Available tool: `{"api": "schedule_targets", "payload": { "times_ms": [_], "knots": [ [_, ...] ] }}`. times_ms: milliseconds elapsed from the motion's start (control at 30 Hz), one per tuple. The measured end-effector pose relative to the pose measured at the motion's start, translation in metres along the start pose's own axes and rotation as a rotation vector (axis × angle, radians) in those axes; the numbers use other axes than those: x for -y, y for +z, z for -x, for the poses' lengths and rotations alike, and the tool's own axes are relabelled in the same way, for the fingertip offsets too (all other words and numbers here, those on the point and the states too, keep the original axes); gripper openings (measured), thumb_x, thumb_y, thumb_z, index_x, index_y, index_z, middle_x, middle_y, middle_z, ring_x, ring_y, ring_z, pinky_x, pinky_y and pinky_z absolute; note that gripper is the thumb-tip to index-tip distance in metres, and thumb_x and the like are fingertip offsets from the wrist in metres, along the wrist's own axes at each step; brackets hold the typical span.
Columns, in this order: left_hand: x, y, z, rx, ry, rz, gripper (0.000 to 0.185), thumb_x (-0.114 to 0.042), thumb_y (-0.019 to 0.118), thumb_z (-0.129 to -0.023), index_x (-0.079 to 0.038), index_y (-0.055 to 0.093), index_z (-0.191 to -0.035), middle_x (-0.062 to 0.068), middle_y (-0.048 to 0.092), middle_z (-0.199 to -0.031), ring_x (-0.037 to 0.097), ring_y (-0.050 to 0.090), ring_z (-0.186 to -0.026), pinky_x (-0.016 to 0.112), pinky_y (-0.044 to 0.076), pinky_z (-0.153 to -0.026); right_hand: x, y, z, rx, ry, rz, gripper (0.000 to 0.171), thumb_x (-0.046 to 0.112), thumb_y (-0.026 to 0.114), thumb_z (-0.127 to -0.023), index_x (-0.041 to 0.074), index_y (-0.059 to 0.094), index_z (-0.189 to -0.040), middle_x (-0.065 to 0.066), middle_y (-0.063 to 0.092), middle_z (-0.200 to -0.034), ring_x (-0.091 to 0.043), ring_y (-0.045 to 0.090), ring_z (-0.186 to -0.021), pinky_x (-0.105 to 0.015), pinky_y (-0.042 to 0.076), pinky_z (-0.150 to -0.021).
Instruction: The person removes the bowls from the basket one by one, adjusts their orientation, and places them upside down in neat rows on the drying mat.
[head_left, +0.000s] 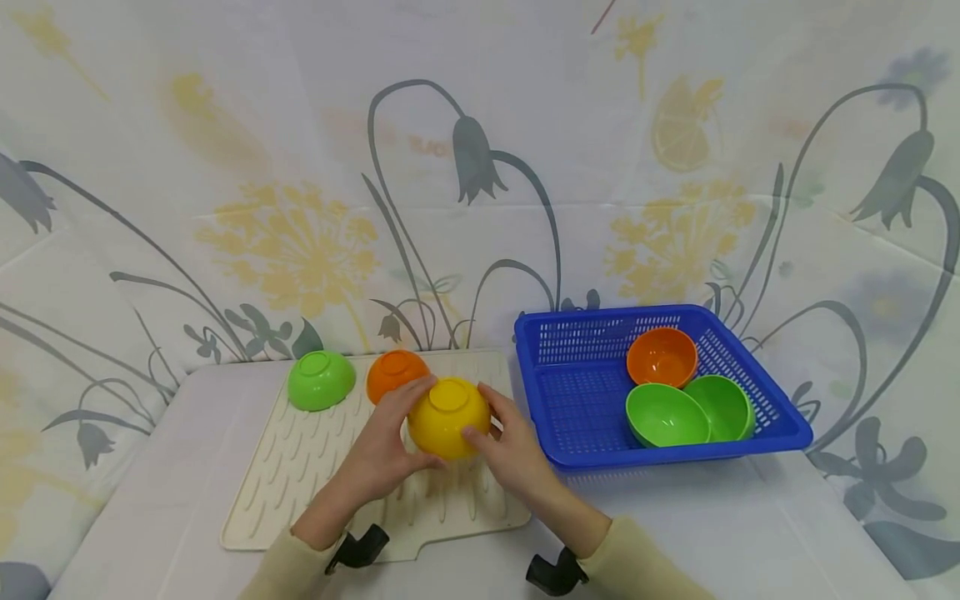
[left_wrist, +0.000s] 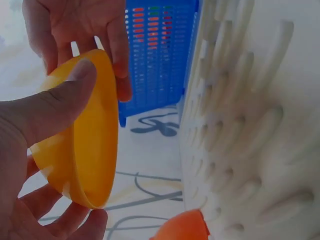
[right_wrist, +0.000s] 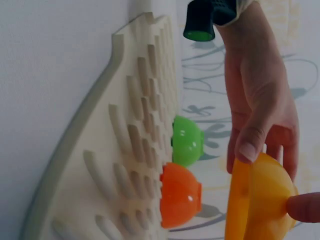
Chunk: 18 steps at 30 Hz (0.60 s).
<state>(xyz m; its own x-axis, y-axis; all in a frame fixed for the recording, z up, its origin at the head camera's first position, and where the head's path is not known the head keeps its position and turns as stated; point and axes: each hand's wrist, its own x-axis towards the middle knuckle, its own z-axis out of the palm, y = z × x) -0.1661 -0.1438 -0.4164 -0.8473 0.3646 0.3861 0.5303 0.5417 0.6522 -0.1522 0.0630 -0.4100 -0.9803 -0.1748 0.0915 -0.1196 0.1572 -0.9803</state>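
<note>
A yellow bowl, turned upside down, is held above the cream ridged drying mat. My left hand grips it from the left, the thumb on its outer wall and the other fingers spread round the far side. From the right, my right hand holds the same bowl, thumb tip on the wall near its foot. Behind it, an orange bowl and a green bowl sit rim down along the mat's back edge.
Right of the mat stands a blue plastic basket. Inside, at its right side, are another orange bowl and two green bowls, one overlapping the other. A flower-patterned cloth hangs close behind everything.
</note>
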Motion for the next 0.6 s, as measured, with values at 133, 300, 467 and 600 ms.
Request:
{"api": "schedule_targets", "payload": {
  "times_ms": [133,300,467,600],
  "knots": [
    [0.005,0.002,-0.003,-0.002,-0.023,-0.082,0.098,-0.013,0.095,-0.065,-0.013,0.045,-0.149,0.010,0.043,-0.152,0.034,0.041,-0.134,0.055,0.038,-0.108,-0.009,0.008,-0.005,-0.034,0.088,-0.017,0.063,0.008,0.064,-0.095,0.000,0.036,-0.151,-0.022,0.033,-0.153,-0.042,0.042,-0.133,-0.049,0.043,-0.105],
    [0.012,0.007,-0.007,0.022,-0.051,-0.171,0.097,-0.012,0.094,-0.066,-0.012,0.044,-0.150,0.009,0.042,-0.153,0.034,0.040,-0.134,0.054,0.039,-0.108,-0.014,0.014,-0.012,-0.043,0.206,-0.103,0.063,0.009,0.063,-0.096,-0.002,0.034,-0.152,-0.021,0.034,-0.154,-0.038,0.047,-0.128,-0.047,0.046,-0.103],
    [0.018,0.013,-0.017,0.043,-0.040,-0.171,0.094,-0.008,0.092,-0.068,-0.009,0.044,-0.149,0.011,0.040,-0.154,0.036,0.039,-0.136,0.055,0.037,-0.109,-0.022,0.016,-0.020,-0.097,0.213,-0.208,0.061,0.002,0.059,-0.096,-0.006,0.032,-0.151,-0.023,0.034,-0.153,-0.040,0.045,-0.130,-0.049,0.042,-0.106],
    [0.023,0.018,-0.030,0.055,-0.041,-0.110,0.087,-0.004,0.088,-0.073,-0.006,0.044,-0.148,0.012,0.038,-0.156,0.038,0.037,-0.139,0.055,0.030,-0.113,-0.028,0.018,-0.031,-0.180,0.210,-0.248,0.060,-0.003,0.057,-0.096,-0.005,0.032,-0.151,-0.023,0.033,-0.154,-0.040,0.042,-0.132,-0.051,0.039,-0.108]
  ]
}}
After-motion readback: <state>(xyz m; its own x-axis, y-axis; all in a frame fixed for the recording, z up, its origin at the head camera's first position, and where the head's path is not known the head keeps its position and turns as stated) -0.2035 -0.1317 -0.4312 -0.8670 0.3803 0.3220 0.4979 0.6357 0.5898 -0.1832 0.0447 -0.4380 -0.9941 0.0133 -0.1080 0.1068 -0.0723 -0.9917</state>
